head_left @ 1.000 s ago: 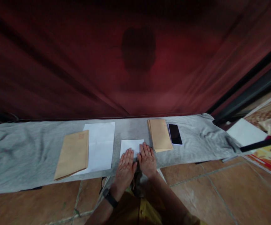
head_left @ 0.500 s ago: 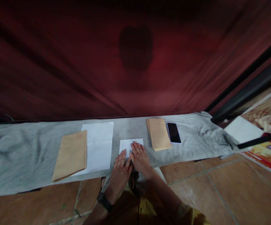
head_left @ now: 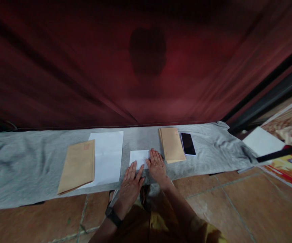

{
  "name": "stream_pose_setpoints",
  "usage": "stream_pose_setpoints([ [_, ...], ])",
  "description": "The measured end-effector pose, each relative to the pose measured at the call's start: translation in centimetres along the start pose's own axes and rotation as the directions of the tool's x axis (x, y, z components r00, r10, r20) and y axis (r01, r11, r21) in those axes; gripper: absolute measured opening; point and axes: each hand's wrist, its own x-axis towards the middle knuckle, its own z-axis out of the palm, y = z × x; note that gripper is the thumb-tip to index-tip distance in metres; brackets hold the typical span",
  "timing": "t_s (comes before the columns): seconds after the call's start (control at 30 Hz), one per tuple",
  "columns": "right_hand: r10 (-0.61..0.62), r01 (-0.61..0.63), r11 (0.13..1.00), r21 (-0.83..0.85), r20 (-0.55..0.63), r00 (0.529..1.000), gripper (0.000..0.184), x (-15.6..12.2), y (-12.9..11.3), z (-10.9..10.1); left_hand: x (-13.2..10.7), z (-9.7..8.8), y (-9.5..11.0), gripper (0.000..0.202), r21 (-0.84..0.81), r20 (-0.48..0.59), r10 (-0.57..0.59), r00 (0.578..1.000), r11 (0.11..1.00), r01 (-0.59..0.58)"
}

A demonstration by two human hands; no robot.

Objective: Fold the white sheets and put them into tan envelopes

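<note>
A small folded white paper (head_left: 139, 157) lies flat on the grey cloth in front of me. My left hand (head_left: 130, 182) rests at its lower left edge, fingers stretched out and thumb apart. On the paper's right edge lies my right hand (head_left: 156, 165), flat, its fingers extended and covering that side. Left of the hands is a larger white sheet (head_left: 108, 155), partly covered by a stack of brown envelopes (head_left: 77, 165). A second stack of brown envelopes (head_left: 172, 145) sits to the right, close to my right hand.
A phone (head_left: 187, 143) with a dark screen lies beside the right envelopes. The grey cloth (head_left: 22, 168) covers a long narrow surface, backed by a dark red curtain (head_left: 97, 67). At the right are black bars (head_left: 269, 91) and a colourful printed box (head_left: 287, 168). Tiled floor (head_left: 211, 195) shows below.
My right hand has slid right across the small white paper to its right edge, uncovering its middle. My left hand has stayed nearly in place.
</note>
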Motion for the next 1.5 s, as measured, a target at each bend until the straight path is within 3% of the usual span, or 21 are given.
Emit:
stream_pose_setpoints([
  [0.13,0.045,-0.043,0.998,-0.043,0.026,0.999,0.048,0.9,-0.1,-0.5,0.0,0.2,0.0,0.057,0.017,-0.022,0.01,1.0,1.0,-0.01],
  [0.4,0.129,-0.099,0.983,-0.154,0.197,0.972,0.039,4.8,-0.6,-3.1,0.0,-0.1,0.1,0.056,0.023,-0.047,0.021,0.999,1.0,-0.02],
  [0.63,0.155,-0.139,0.986,-0.09,0.197,0.968,0.029,6.2,-0.8,-3.8,-0.1,0.2,0.2,0.053,-0.01,-0.07,0.006,0.998,1.0,-0.007],
  [0.8,0.136,-0.144,0.989,0.026,0.186,0.973,0.02,5.6,-0.1,-5.5,-0.3,0.5,0.1,0.052,-0.149,-0.09,-0.04,0.995,0.988,0.027],
  [0.9,0.138,-0.157,0.982,0.105,0.168,0.976,0.014,4.7,0.2,-6.6,-0.3,0.5,0.1,0.055,-0.345,-0.113,-0.162,0.98,0.932,0.114],
  [1.03,0.208,-0.217,0.912,0.348,0.064,0.976,0.004,3.2,-0.1,-7.4,0.4,-0.4,0.6,0.054,-0.625,-0.088,-0.41,0.908,0.732,0.27],
  [1.13,0.244,-0.232,0.848,0.477,0.038,0.969,0.005,2.0,-0.9,-7.5,1.5,-1.4,1.4,0.054,-0.793,0.052,-0.527,0.848,0.495,0.356],
  [1.27,0.243,-0.231,0.808,0.542,0.051,0.969,0.01,0.9,-2.1,-7.3,3.1,-2.7,2.9,0.062,-0.902,0.309,-0.56,0.769,0.083,0.423],
  [1.33,0.245,-0.232,0.812,0.536,0.048,0.968,0.011,0.5,-2.5,-7.1,3.6,-3.0,3.6,0.068,-0.904,0.388,-0.549,0.74,-0.072,0.421],
  [1.5,0.269,-0.247,0.804,0.541,0.039,0.962,0.017,-0.1,-2.7,-7.0,4.0,-4.0,4.6,0.074,-0.901,0.434,-0.55,0.714,-0.242,0.361],
])
